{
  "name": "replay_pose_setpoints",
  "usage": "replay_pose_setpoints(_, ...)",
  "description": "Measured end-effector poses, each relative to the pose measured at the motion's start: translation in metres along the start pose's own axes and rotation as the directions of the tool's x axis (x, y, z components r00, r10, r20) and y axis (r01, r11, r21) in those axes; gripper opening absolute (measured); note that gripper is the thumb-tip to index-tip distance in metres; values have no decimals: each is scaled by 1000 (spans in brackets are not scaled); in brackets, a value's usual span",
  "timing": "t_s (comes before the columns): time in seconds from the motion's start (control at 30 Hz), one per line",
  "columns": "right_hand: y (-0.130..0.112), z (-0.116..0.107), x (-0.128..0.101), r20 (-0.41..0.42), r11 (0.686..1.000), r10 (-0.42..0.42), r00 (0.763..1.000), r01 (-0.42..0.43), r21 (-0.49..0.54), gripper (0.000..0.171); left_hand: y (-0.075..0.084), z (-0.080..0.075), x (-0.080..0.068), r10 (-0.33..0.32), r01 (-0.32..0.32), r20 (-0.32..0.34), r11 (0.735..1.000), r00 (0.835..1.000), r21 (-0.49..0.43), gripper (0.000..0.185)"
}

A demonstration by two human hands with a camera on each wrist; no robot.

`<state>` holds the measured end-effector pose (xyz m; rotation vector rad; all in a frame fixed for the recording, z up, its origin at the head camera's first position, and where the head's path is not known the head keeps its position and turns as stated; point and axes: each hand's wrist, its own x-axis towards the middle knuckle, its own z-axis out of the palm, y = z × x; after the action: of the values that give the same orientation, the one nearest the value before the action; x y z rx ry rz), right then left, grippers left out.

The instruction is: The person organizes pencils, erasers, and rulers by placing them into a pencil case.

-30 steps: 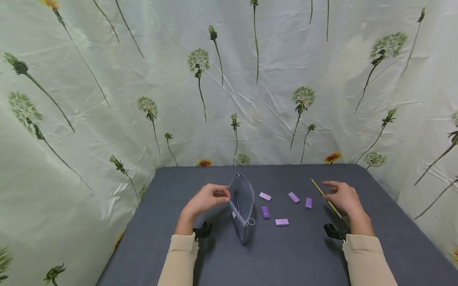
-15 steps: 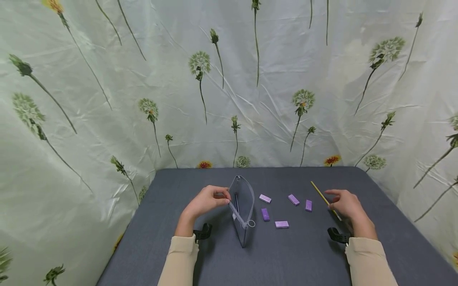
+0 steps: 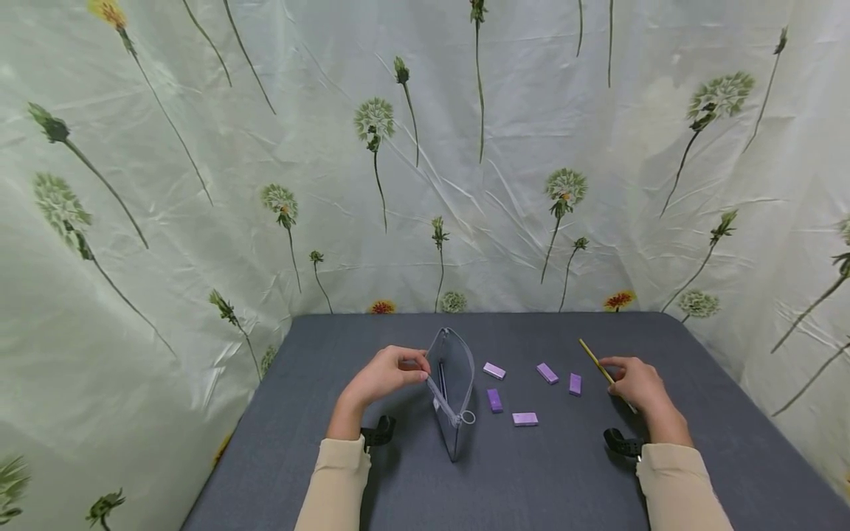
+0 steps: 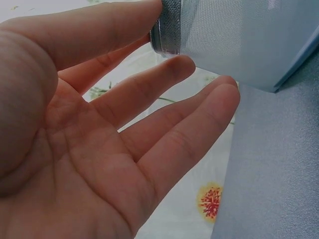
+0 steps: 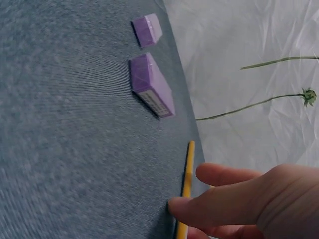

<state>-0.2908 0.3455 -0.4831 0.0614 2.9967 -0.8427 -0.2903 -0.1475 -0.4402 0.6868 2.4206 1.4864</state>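
On the table stands a grey mesh zip pouch [image 3: 458, 372], its mouth open upward and a zip ring at the near end. A thin dark item [image 3: 441, 376] shows inside it. My left hand [image 3: 388, 372] pinches the pouch's zip edge between thumb and forefinger, with the other fingers loosely extended in the left wrist view. A yellow pencil [image 3: 591, 352] lies slanted on the table. My right hand [image 3: 639, 383] reaches down around its middle, thumb on one side and fingers on the other; the thumb [image 5: 187, 206] crosses the pencil in the right wrist view.
Several small purple boxes lie between the hands: one box [image 3: 494, 370] and a darker box [image 3: 494, 400] near the pouch, another box [image 3: 575, 384] nearest the right hand. Behind the dark table [image 3: 531, 479] hangs a pale floral curtain [image 3: 465, 184].
My right hand has lowered and its fingers have drawn closer together around the pencil. My left hand keeps its pinch on the pouch edge. The head view has tilted slightly up.
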Motion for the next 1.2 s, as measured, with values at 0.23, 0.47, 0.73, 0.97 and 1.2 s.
replay_pose_setpoints(0.23, -3, 4, -1, -26, 1000, -3, 1000, 3, -29, 52, 0, 1, 1, -1, 1, 4, 1000, 1000, 1, 5)
replay_pose_setpoints(0.47, -4, 5, -1, -13, 998, 29, 999, -30, -61, 52, 1, 2, -1, -12, 12, 8, 1000, 1000, 1, 4)
replay_pose_setpoints(0.73, -13, -2, -7, 6, 997, 82, 997, -82, -10, 48, -1, 3, -3, -17, 17, 6, 1000, 1000, -13, 6)
replay_pose_setpoints(0.97, -16, -8, -8, -5, 998, 63, 998, -63, 18, 37, -1, 1, -3, -10, 10, 1, 1000, 1000, 3, 5)
replay_pose_setpoints(1.2, -26, -11, -9, -43, 998, 17, 999, -14, 64, 37, -1, 1, -1, -15, 15, 2, 1000, 1000, 10, 5)
